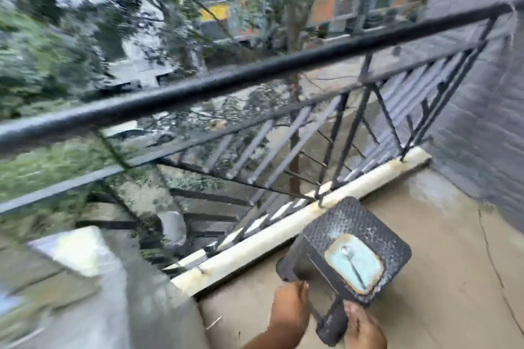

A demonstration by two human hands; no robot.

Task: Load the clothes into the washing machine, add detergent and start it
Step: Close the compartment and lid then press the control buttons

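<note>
Both gripping a dark stool (351, 246) tipped above the balcony floor (439, 278), left hand (292, 306) and right hand (364, 329) on blurred legs.

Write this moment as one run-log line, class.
place: balcony by railing | left hand and right hand: gripping black stool legs | washing machine, clothes: not in view

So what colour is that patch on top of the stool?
Pale blue with a rusty brown edge, set in the dark textured stool; the head view shows it.
</note>
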